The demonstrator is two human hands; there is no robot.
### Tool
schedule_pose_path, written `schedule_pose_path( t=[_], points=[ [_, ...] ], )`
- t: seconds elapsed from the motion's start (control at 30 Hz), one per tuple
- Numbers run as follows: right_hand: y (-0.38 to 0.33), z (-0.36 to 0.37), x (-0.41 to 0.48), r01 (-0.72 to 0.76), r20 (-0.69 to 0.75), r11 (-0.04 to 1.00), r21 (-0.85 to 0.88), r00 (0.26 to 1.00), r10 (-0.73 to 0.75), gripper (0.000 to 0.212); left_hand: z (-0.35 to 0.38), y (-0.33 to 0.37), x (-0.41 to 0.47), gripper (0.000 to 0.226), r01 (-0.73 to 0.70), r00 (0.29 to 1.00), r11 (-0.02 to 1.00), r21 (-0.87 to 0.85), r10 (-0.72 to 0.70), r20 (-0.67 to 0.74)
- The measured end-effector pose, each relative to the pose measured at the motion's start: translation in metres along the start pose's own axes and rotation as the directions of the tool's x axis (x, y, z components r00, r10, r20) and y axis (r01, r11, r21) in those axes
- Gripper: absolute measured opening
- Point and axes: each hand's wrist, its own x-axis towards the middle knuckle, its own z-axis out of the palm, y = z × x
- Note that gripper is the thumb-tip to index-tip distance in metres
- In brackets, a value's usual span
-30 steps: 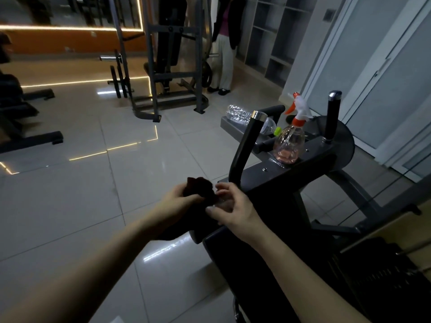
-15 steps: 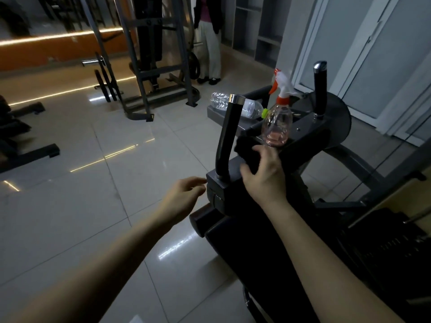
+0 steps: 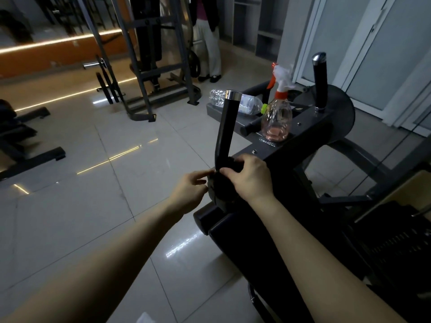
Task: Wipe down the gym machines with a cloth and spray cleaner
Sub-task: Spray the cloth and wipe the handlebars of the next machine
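dark cloth (image 3: 223,185) bunched at the foot of a handle on the dark grey gym machine (image 3: 314,134)

the cloth sits against the base of the black upright handle with a chrome cap (image 3: 226,129). the right hand (image 3: 251,180) has its grip curled round the cloth; the left hand (image 3: 190,190) has its fingertips at the cloth's left edge, and i cannot tell whether that grip pinches it. a clear spray bottle of pink liquid with an orange-and-white trigger (image 3: 277,123) stands upright on the machine's frame, beyond both hands.

The right hand (image 3: 250,179) grips a dark cloth (image 3: 221,185) against the base of the black handle (image 3: 225,129). The left hand (image 3: 190,188) touches the cloth's edge; its grip is unclear. A spray bottle (image 3: 277,120) stands upright on the machine frame (image 3: 310,134).
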Motion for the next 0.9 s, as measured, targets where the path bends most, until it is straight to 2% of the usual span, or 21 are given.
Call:
schedule_pose_path(
  t=[0.13,0.27,0.33,0.47,0.57,0.67,0.73,0.83,0.9],
  points=[
    [-0.006,0.015,-0.022,0.091,0.008,0.983,-0.158,0.996,-0.091,0.037,-0.005,0.002,-0.001,0.058,0.045,0.999,0.999,0.021,-0.045,-0.002],
    [0.014,-0.01,0.011,0.254,0.209,0.931,-0.261,0.957,-0.202,0.032,-0.009,0.003,-0.002,0.06,0.052,0.998,0.998,0.044,-0.053,0.024],
    [0.025,-0.027,0.031,0.241,0.227,0.921,-0.307,0.958,-0.175,0.027,-0.01,0.002,-0.001,0.06,0.058,0.998,0.997,0.045,-0.06,0.027],
    [0.019,-0.024,0.034,0.267,0.346,0.939,-0.215,0.92,-0.182,0.03,-0.011,-0.004,0.002,0.061,0.059,0.998,0.997,0.045,-0.059,0.01],
    [0.014,-0.008,0.018,0.191,0.288,0.971,-0.145,0.947,-0.143,0.038,-0.009,-0.004,0.002,0.06,0.039,0.999,0.999,0.035,-0.039,0.003],
    [0.014,0.0,0.017,0.193,0.217,0.961,-0.2,0.965,-0.148,0.046,-0.007,-0.001,0.0,0.052,0.007,1.0,1.0,0.017,-0.007,-0.01],
    [0.015,-0.01,0.027,0.286,0.318,0.936,-0.204,0.924,-0.213,0.044,-0.008,0.0,0.0,0.051,0.004,1.0,1.0,0.023,-0.004,-0.002],
    [0.013,-0.032,0.058,0.486,0.53,0.827,-0.284,0.798,-0.288,0.03,-0.01,0.001,0.001,0.052,0.021,1.0,0.998,0.062,-0.022,0.008],
    [0.009,-0.033,0.074,0.481,0.556,0.814,-0.327,0.794,-0.245,0.024,-0.011,0.003,0.0,0.053,0.03,0.999,0.997,0.077,-0.032,0.017]
  ],
)
